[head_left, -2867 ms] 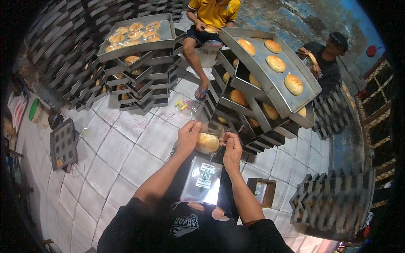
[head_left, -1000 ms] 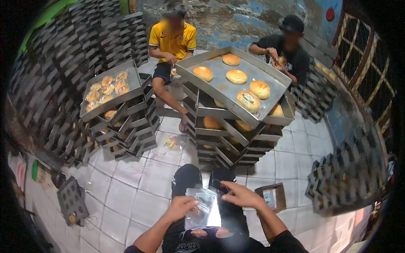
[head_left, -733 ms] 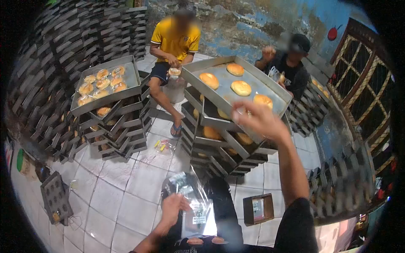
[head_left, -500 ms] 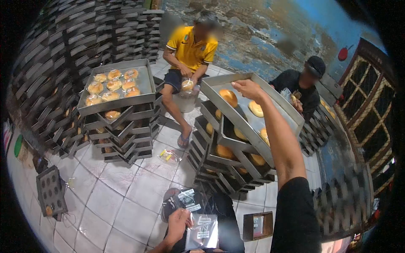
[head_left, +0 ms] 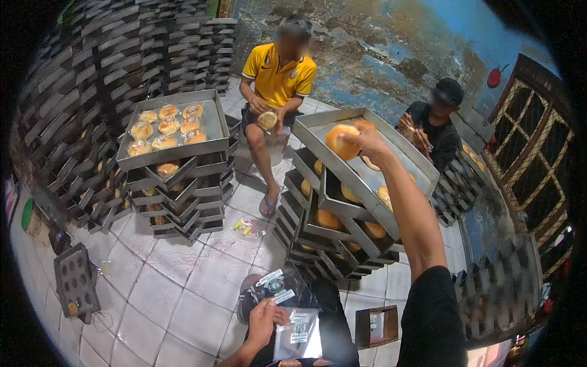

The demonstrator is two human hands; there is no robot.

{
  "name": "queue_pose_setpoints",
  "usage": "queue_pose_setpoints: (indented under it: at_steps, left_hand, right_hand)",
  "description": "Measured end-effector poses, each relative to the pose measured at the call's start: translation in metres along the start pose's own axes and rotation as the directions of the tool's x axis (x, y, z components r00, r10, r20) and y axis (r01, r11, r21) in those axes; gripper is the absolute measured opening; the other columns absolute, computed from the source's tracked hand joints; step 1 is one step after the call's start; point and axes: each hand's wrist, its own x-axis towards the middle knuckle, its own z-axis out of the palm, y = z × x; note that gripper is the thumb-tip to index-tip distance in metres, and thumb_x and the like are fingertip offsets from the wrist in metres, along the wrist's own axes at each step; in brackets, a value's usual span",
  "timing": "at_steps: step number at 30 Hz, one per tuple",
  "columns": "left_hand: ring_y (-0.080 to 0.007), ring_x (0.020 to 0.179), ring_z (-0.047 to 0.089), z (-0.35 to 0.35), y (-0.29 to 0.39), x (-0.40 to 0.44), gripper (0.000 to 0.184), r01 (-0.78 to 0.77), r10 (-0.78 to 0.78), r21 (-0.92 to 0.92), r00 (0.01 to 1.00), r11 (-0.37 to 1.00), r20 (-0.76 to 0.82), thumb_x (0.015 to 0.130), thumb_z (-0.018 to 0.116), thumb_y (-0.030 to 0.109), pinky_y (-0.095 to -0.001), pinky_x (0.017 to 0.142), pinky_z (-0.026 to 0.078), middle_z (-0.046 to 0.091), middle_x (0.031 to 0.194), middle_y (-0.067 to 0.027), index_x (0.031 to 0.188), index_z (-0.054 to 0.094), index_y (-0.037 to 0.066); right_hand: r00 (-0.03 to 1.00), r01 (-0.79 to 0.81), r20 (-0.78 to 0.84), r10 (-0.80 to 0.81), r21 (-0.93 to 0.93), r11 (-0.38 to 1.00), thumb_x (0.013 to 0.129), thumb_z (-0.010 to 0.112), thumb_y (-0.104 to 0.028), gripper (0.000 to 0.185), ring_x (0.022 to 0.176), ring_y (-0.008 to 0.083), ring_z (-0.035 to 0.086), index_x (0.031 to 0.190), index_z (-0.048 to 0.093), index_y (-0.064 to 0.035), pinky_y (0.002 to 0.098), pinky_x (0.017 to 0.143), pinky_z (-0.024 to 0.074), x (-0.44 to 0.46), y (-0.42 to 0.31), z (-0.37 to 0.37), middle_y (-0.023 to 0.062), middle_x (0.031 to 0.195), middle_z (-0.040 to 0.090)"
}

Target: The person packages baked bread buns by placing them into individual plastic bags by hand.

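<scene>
My right hand [head_left: 370,142] grips a round golden bun [head_left: 342,142] just above the near-left side of a metal tray [head_left: 422,165]. More buns [head_left: 384,196] lie in that tray, partly hidden by my forearm. Low in the view, my left hand [head_left: 264,321] is closed on a clear printed plastic bag [head_left: 276,285], held over my lap. Beside it, a flat stack of clear printed bags [head_left: 298,335] rests on my leg, touching or close to my fingers.
Crisscrossed trays [head_left: 306,229] rise under the right tray. Another tray [head_left: 217,122] on a left stack carries wrapped buns [head_left: 165,126]. A co-worker in yellow [head_left: 278,76] and one in black [head_left: 443,134] sit beyond. A small box [head_left: 361,330] stands on the tiled floor.
My right hand has taken hold of the bun and lifted it from the tray. My left hand has shifted slightly with the bag. The co-worker in yellow has raised their head.
</scene>
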Motion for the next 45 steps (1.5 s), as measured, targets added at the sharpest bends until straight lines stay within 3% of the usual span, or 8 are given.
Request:
queue_pose_setpoints:
  at_steps: [7,12,14,17,20,28,38,45]
  left_hand:
    - [-0.0307,0.107,0.07,-0.013,0.032,0.036,0.022,0.053,-0.062,-0.401,0.998,0.915,-0.008,0.106,0.054,0.022,-0.0436,0.082,0.059,0.068,0.118,-0.0181,0.117,0.055,0.003]
    - [-0.0302,0.112,0.067,0.0,0.055,0.086,0.027,0.006,-0.092,-0.446,0.981,0.895,-0.172,0.102,0.064,0.02,-0.0445,0.092,0.057,0.067,0.113,-0.0182,0.119,0.056,0.001]
    - [-0.0312,0.108,0.068,0.019,0.058,0.09,0.03,0.032,-0.084,-0.42,0.991,0.907,-0.105,0.101,0.065,0.021,-0.0455,0.094,0.056,0.067,0.112,-0.0179,0.119,0.055,-0.001]
    - [-0.0333,0.104,0.07,0.072,0.064,0.069,0.032,0.104,-0.102,-0.423,0.994,0.9,0.027,0.101,0.066,0.025,-0.0462,0.094,0.057,0.068,0.112,-0.0179,0.117,0.056,-0.001]
    - [-0.028,0.108,0.07,0.1,0.064,0.041,0.037,0.252,-0.188,-0.318,0.958,0.914,0.217,0.104,0.055,0.037,-0.045,0.095,0.056,0.07,0.119,-0.0147,0.122,0.061,0.005]
    - [-0.0257,0.118,0.066,0.068,0.04,0.038,0.04,0.223,-0.152,-0.446,0.97,0.867,0.19,0.108,0.049,0.037,-0.0434,0.106,0.05,0.067,0.129,-0.0106,0.131,0.061,0.007]
    - [-0.026,0.125,0.059,0.092,0.017,0.06,0.043,-0.191,0.221,-0.459,0.975,0.868,0.013,0.107,0.05,0.037,-0.0443,0.11,0.046,0.061,0.135,-0.0101,0.141,0.049,0.01]
    - [-0.0327,0.124,0.06,0.087,0.056,0.063,0.067,-0.049,0.136,-0.639,0.987,0.767,0.088,0.107,0.033,0.061,-0.0513,0.104,0.052,0.059,0.137,-0.0148,0.143,0.048,0.006]
  right_hand:
    - [0.969,0.187,-0.032,-0.246,0.742,0.643,0.092,0.077,-0.025,0.063,0.115,0.0206,0.064,0.143,0.047,-0.0024,0.0414,0.099,0.0528,-0.185,0.004,0.033,0.0096,0.125,0.065]
    - [0.953,0.303,-0.095,-0.288,0.241,0.922,0.081,0.083,-0.012,0.051,0.107,0.0197,0.064,0.124,0.058,-0.0035,0.034,0.097,0.0511,-0.306,0.055,0.145,0.0077,0.118,0.065]
    - [0.685,0.711,-0.078,-0.724,-0.146,0.688,0.07,0.084,0.0,0.053,0.116,0.032,0.063,0.117,0.061,-0.0036,0.0394,0.099,0.0513,-0.336,0.089,0.18,0.0163,0.121,0.062]
    - [0.569,0.743,-0.064,-0.82,-0.388,0.545,0.066,0.082,0.009,0.053,0.115,0.0381,0.063,0.114,0.061,-0.003,0.0433,0.1,0.0534,-0.333,0.16,0.195,0.0172,0.123,0.06]
    - [0.555,0.676,-0.266,-0.788,-0.408,0.614,0.067,0.08,0.008,0.05,0.119,0.0371,0.063,0.112,0.062,-0.0044,0.0476,0.105,0.0497,-0.339,0.159,0.186,0.0155,0.122,0.062]
    - [0.78,0.578,-0.017,-0.626,-0.367,0.729,0.085,0.066,-0.002,0.061,0.142,0.0374,0.047,0.143,0.05,0.002,0.0613,0.12,0.0275,-0.35,0.154,0.249,0.0227,0.144,0.054]
    - [0.801,0.543,0.009,-0.599,-0.432,0.72,0.087,0.066,-0.004,0.049,0.137,0.0319,0.054,0.135,0.056,-0.0039,0.0615,0.12,0.0271,-0.295,0.134,0.223,0.0147,0.135,0.063]
    - [0.749,0.648,0.058,-0.66,-0.274,0.711,0.087,0.074,-0.008,0.026,0.105,0.034,0.068,0.112,0.066,-0.0042,0.0479,0.098,0.0487,-0.316,0.122,0.197,0.0124,0.107,0.07]
